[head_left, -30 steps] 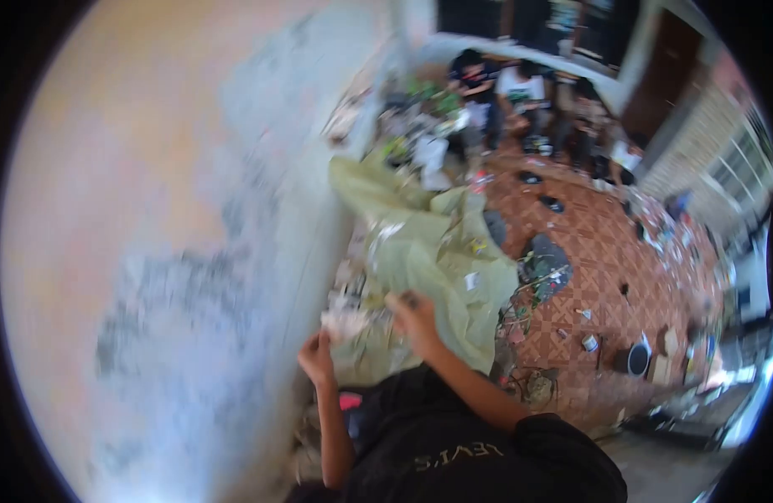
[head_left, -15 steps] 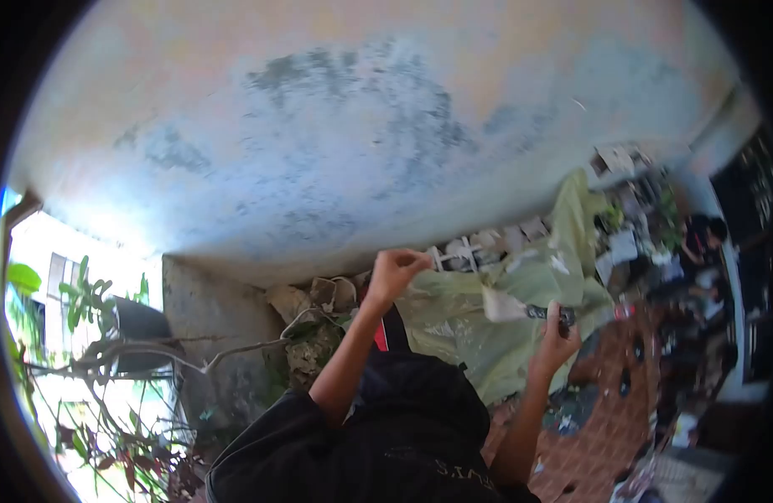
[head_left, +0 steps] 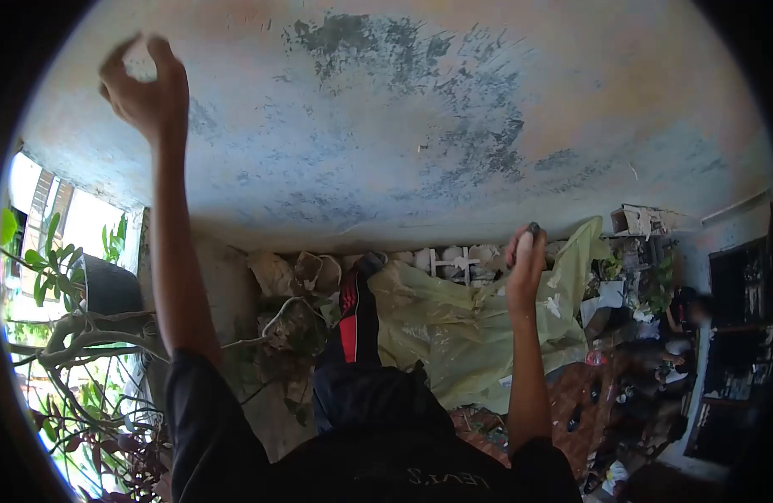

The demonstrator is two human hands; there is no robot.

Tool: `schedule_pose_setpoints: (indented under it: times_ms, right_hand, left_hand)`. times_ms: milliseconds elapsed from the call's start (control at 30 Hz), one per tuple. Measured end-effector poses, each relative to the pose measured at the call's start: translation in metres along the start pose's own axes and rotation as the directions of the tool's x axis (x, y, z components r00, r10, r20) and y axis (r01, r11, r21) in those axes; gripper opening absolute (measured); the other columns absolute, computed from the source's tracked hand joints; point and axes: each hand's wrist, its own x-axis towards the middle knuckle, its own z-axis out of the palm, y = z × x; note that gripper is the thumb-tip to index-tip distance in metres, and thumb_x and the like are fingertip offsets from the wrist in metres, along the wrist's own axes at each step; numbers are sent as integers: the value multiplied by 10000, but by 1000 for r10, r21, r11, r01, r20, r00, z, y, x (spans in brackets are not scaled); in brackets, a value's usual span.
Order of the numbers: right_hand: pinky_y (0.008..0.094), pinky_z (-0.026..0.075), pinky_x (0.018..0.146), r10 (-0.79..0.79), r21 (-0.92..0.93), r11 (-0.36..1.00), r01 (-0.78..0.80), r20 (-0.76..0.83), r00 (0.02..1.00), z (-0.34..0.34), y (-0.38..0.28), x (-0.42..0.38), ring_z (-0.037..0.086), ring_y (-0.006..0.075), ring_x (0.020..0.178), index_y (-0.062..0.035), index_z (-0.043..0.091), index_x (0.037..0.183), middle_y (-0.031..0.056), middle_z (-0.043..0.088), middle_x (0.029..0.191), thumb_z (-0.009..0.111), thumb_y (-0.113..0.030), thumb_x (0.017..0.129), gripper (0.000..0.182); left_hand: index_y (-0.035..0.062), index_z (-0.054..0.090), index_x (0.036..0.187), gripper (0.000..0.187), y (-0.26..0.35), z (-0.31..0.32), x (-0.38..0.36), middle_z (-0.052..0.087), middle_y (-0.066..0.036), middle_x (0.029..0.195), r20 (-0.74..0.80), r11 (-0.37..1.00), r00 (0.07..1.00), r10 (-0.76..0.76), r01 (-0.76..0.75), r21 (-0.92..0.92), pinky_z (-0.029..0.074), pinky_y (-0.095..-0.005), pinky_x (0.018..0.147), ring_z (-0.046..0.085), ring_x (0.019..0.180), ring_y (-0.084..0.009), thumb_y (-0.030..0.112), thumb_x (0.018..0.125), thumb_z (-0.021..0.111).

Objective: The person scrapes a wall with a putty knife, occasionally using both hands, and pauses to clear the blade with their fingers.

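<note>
My left hand [head_left: 147, 92] is raised at the upper left in front of the stained wall [head_left: 261, 159]. Its fingers are curved and apart, with a gap between thumb and fingertips and nothing visible in it. Right of centre, my right hand [head_left: 525, 268] is closed around a small dark object [head_left: 533, 229], whose tip shows above the fingers. Behind and below that hand a yellow-green plastic sheet [head_left: 462, 344] lies spread along the foot of the wall.
A potted plant [head_left: 110, 285] and bare branches stand at the left. White frames and rubble line the wall's foot. At the far right are a person [head_left: 682, 310], dark shelves [head_left: 739, 360] and clutter on red floor tiles [head_left: 579, 394].
My left hand has moved up and far left, its fingers now spread. My right hand has risen, still holding the dark object. The view has shifted, and a leg in dark-and-red trousers shows more.
</note>
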Motion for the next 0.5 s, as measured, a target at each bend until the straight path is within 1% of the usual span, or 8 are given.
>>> schedule_pose_setpoints:
  times_ms: [33,67,133,167,233,333,400,500]
  right_hand:
    - [258,343,527,-50,51,998,47,59,997,12,1,11,371,88,564,-68,373,873,15,397,658,429,-165,949,136]
    - [260,351,548,-98,102,991,87,114,989,23,2,19,385,93,592,-59,369,907,14,398,674,448,-133,938,113]
    - [267,353,538,-130,195,975,107,105,986,45,-11,34,385,101,580,-59,360,918,15,397,664,455,-142,938,127]
    - [274,355,529,-179,300,943,146,86,980,50,-18,42,384,108,568,-60,351,929,17,396,654,461,-152,939,144]
    - [279,354,520,-175,386,913,131,80,981,49,-26,60,380,112,558,-65,345,933,17,395,643,470,-167,938,161]
    - [278,328,506,-188,532,837,131,54,981,52,-61,95,351,111,535,-71,372,875,12,379,611,505,-177,923,177]
    - [278,303,499,-255,676,735,53,203,945,56,-82,123,327,104,525,-70,396,761,3,358,594,519,-136,904,200]
    - [277,278,492,-312,544,834,96,320,895,73,-124,152,315,92,509,-73,389,666,-17,334,569,502,-104,894,257]
  left_hand:
    - [59,556,1071,433,-3,22,23,529,-146,1070,-92,993,989,112,-115,-21,388,-450,874,454,1061,-281,348,768,662]
    - [63,498,1176,486,17,42,35,509,-149,1143,-204,981,974,96,-127,-148,345,-458,919,445,1089,-300,353,805,618]
    - [26,255,1363,606,11,80,71,348,-175,1373,-179,848,839,513,-528,-44,259,-471,1035,290,1278,-385,310,885,495]
    - [26,255,1363,606,10,85,69,348,-175,1373,-174,854,845,506,-519,-38,259,-471,1035,290,1278,-385,310,885,495]
    - [14,330,1331,543,14,99,76,347,-191,1367,-274,754,731,624,-656,-34,268,-454,1033,315,1269,-370,332,903,433]
    - [7,365,1310,531,12,102,77,355,-207,1356,-245,803,773,586,-594,47,263,-454,1037,325,1264,-367,348,905,407]
    - [4,373,1304,515,15,98,71,363,-208,1351,-257,818,788,559,-574,20,255,-451,1042,324,1265,-366,327,903,388]
    - [4,376,1302,508,16,96,73,363,-204,1354,-223,817,792,568,-576,33,229,-463,1052,313,1276,-361,310,897,380]
